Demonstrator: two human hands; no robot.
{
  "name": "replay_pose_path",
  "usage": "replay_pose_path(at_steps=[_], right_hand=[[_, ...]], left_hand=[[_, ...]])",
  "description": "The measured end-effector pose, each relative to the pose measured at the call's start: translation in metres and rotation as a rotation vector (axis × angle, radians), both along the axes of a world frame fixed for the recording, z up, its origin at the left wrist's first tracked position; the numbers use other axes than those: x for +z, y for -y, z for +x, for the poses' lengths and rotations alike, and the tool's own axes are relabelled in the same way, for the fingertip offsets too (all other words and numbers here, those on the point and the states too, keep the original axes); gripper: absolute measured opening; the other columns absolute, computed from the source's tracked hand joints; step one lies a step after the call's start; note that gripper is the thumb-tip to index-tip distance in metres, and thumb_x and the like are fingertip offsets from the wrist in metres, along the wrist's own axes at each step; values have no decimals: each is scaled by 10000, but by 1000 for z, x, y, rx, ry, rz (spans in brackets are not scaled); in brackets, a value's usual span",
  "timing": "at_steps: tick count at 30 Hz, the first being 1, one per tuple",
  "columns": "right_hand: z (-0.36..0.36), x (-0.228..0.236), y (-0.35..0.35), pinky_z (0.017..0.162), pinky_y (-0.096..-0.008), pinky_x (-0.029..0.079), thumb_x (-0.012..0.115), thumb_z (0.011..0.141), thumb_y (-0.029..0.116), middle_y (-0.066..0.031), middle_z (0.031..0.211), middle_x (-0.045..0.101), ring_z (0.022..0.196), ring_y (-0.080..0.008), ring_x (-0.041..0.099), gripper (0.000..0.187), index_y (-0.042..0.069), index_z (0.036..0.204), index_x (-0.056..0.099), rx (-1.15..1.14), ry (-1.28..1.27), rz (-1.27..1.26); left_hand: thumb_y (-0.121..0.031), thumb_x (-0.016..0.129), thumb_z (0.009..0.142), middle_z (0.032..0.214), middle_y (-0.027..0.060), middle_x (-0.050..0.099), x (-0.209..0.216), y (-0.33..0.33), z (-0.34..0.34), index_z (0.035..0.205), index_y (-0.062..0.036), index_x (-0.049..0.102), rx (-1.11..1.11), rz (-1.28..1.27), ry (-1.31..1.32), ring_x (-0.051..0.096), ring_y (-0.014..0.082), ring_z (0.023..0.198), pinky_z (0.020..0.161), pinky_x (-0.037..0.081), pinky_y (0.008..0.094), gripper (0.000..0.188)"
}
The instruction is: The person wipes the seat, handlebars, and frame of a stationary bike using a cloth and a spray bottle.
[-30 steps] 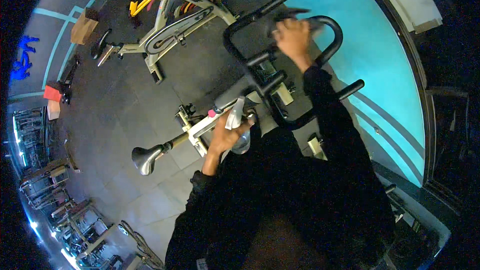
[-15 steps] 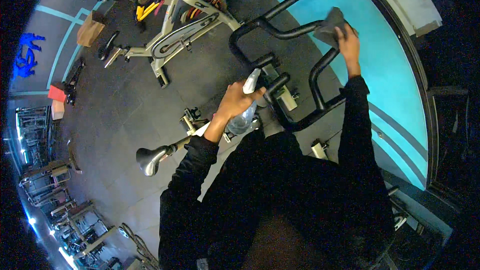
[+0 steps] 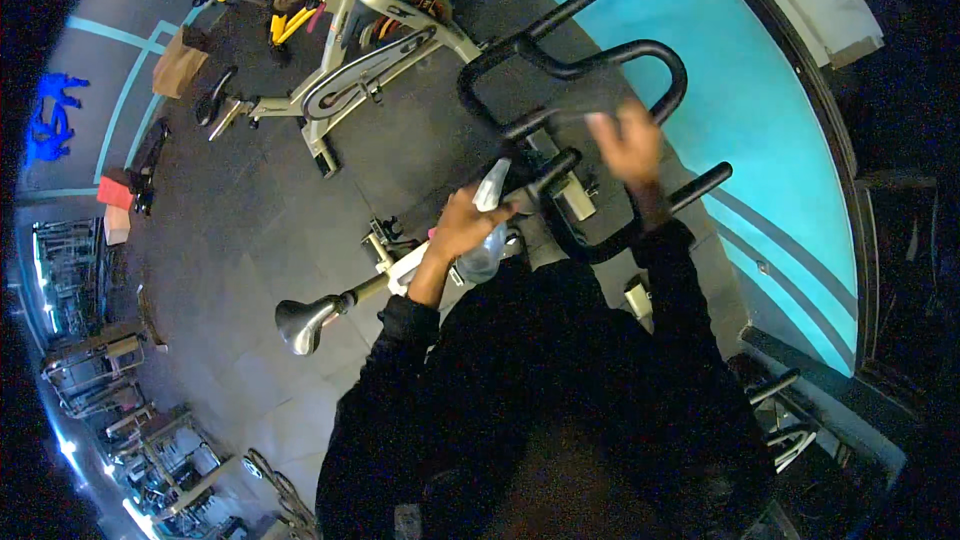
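Note:
My left hand (image 3: 468,224) is wrapped round the neck of a clear spray bottle (image 3: 483,258) with a white trigger head, beside the handlebar's inner grips. My right hand (image 3: 632,145) is blurred by motion over the middle of the black handlebar (image 3: 672,80) of an exercise bike. A dark grey cloth (image 3: 588,95) shows as a smear at its fingertips, against the bar; its outline is hard to make out. The bike's saddle (image 3: 302,324) lies to the left of my left forearm.
Another exercise bike (image 3: 370,75) stands at the far left, with a yellow one (image 3: 290,0) behind it. A turquoise wall (image 3: 770,110) curves along the right. Gym machines (image 3: 100,365) line the left edge. A brown box (image 3: 180,62) sits by the far-left wall.
My right hand has swept left and nearer with the cloth, from the handlebar's far right loop to its middle. My left hand stays on the spray bottle, almost unmoved.

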State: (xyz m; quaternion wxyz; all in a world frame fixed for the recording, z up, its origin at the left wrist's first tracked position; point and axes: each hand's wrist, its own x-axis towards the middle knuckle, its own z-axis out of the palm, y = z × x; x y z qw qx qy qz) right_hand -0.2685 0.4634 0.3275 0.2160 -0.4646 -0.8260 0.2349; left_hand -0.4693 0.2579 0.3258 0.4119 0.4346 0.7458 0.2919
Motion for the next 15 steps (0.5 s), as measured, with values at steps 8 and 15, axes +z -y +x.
replay_pose_path(at_steps=[8, 15], right_hand=[[-126, -15, -4, 995, -481, 410, 621, 852, 457, -290, 1265, 542, 1165, -428, 529, 542, -20, 1109, 634, 425, 547, -300], [-144, -28, -36, 1010, -465, 407, 531, 808, 618, -313, 1318, 516, 1247, -425, 502, 781, -32, 1237, 594, 605, 462, -621]], left_hand=[[-162, 752, 813, 816, 74, 689, -37, 75, 1, 999, 1, 644, 108, 211, 315, 616, 144, 735, 677, 496, 324, 269], [-133, 758, 792, 856, 91, 678, -46, 84, 22, 1080, -10, 617, 176, 289, 222, 622, 167, 787, 729, 496, 326, 344]])
